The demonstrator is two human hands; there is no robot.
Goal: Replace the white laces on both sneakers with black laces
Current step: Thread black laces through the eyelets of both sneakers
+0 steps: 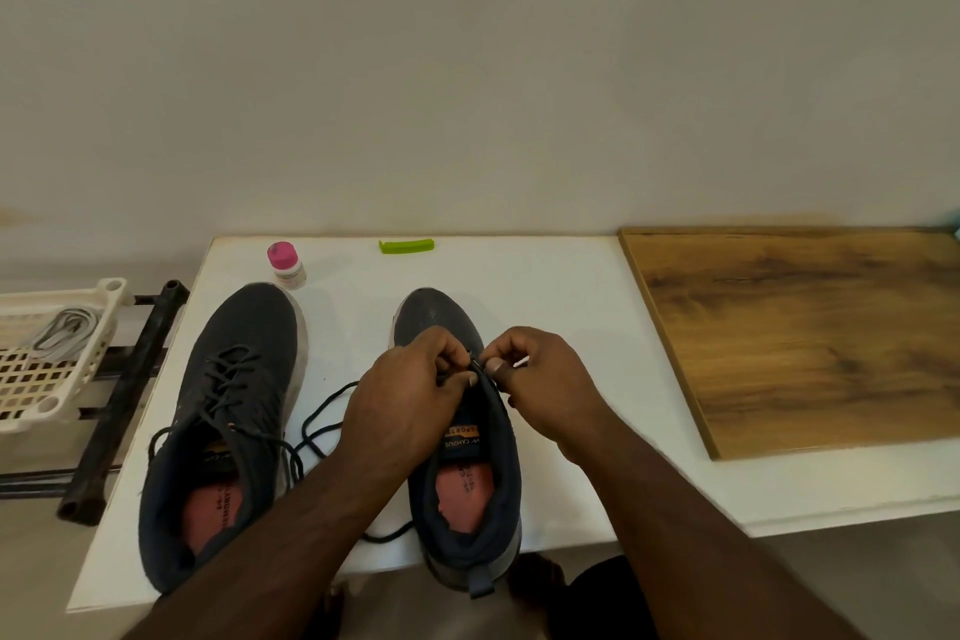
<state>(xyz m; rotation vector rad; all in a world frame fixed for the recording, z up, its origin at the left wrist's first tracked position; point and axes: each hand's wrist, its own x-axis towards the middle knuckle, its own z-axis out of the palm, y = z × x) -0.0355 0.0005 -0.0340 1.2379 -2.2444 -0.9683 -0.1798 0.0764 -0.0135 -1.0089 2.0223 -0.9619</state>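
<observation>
Sneakers [332, 431] on white table [545, 286] against plain wall [467, 68].

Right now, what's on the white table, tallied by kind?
Sneakers: 2, left sneaker and right sneaker
Black laces: 2, one in the left sneaker, one being threaded
Pink-capped bottle: 1
Green clip: 1
Wooden board: 1
Total: 7
</observation>
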